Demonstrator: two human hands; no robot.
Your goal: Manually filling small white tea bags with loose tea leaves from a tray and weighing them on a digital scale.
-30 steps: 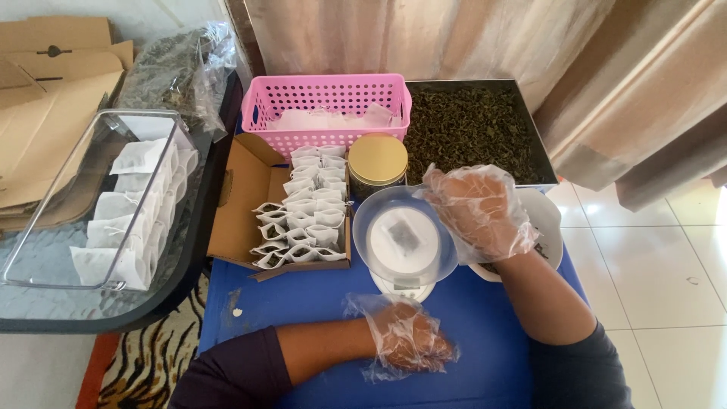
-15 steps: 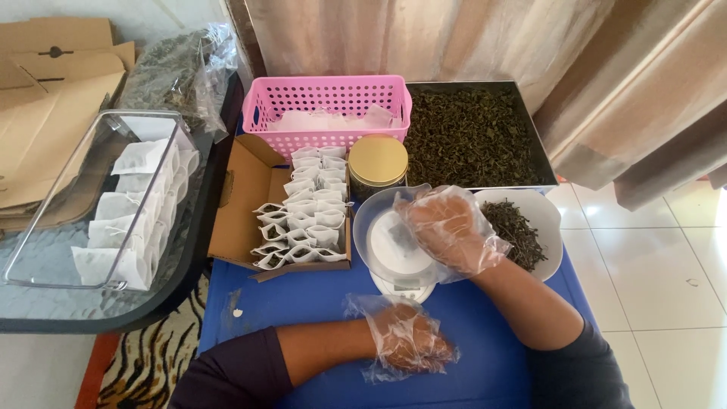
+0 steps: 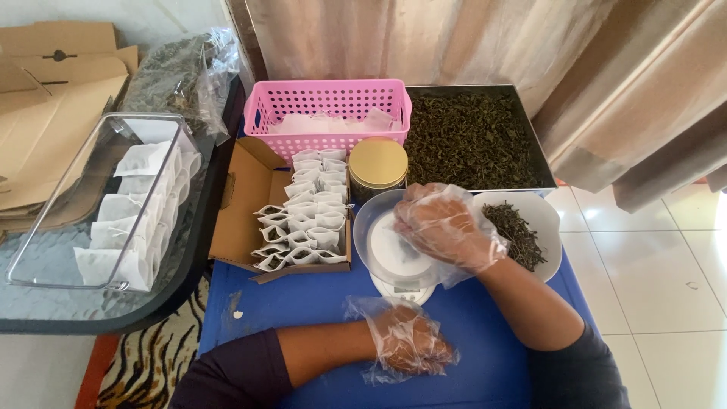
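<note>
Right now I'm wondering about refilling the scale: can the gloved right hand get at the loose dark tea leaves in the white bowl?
Probably yes. The gloved right hand hovers over the round white scale, and the white bowl of loose dark tea leaves sits just beside it, open-topped, with nothing between them.

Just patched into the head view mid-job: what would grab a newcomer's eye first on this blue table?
The right hand, in a loose clear plastic glove, hovers over the dish of a small white scale at the table's centre, while the gloved left hand rests closed on the blue table nearer the person. Behind stand a bright pink basket and a dark tray of dried tea leaves; to the left, a cardboard box holds rows of filled white tea bags.
</note>
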